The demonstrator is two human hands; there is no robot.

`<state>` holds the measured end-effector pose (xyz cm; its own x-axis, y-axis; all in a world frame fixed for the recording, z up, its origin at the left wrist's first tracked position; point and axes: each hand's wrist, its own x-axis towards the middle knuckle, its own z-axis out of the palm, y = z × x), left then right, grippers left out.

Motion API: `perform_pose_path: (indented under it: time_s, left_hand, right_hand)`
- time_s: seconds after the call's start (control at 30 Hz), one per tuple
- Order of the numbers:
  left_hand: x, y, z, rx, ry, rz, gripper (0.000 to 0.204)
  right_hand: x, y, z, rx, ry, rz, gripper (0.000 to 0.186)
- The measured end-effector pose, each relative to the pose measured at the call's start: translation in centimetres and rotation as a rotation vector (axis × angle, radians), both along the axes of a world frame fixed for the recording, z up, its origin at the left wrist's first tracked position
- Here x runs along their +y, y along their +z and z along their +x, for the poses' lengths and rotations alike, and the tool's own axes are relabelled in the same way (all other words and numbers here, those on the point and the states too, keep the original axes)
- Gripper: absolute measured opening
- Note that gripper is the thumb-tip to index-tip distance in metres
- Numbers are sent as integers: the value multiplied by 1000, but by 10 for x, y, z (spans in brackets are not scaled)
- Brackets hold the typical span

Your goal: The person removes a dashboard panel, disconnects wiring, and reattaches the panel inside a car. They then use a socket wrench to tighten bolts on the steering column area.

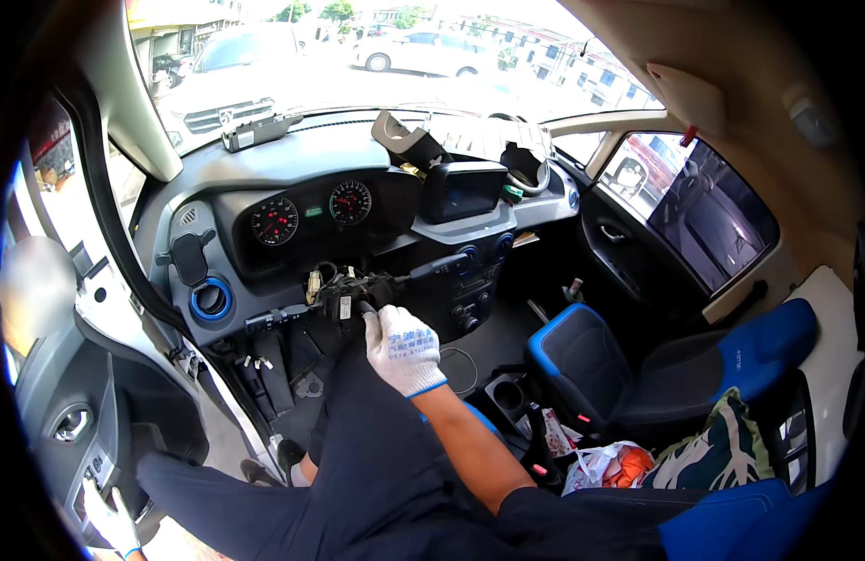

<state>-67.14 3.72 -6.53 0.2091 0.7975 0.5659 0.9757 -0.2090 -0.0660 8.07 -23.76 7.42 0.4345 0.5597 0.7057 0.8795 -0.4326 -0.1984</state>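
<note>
Steering column (343, 301): ahead-left of right hand (401, 351) — curled, can't tell if clamped.
Door switches (97, 465): beside left hand (112, 520) — fingers apart.

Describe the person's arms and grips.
The right grip wears a white knit glove with blue printed characters on its back and blue cuff edging; the forearm is bare below a dark sleeve. The left grip wears a similar white, blue-edged glove; its sleeve is out of view.

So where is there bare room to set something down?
The dashboard top between the grey box and loose trim, though it curves; also the blue-edged seat cushion beside the cup holder. Crowded: the steering column, where the right hand is.
</note>
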Motion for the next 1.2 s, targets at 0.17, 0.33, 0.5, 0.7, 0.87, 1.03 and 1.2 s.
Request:
perform_pose_path:
  time_s: [0.17,0.33,0.5,0.7,0.87,1.03,1.2]
  left_hand:
    - [-2,7,2,-31,9,-53,63]
    - [-14,20,10,-46,10,-50,65]
    - [-24,20,17,-56,-13,10,67]
    - [-40,50,39,-58,36,29,77]
    - [-34,36,51,-121,83,29,78]
    - [-38,37,52,-109,71,93,72]
    - [-36,36,56,-113,98,42,73]
  right_hand:
    - [3,3,-3,45,-16,-19,31]
    - [6,1,-3,49,-39,-38,31]
    - [14,11,-10,72,-33,-32,31]
    - [13,6,-16,107,-37,-17,25]
    - [10,4,-11,29,23,63,27]
    - [13,1,-12,65,33,57,26]
    - [11,-1,-8,58,39,71,26]
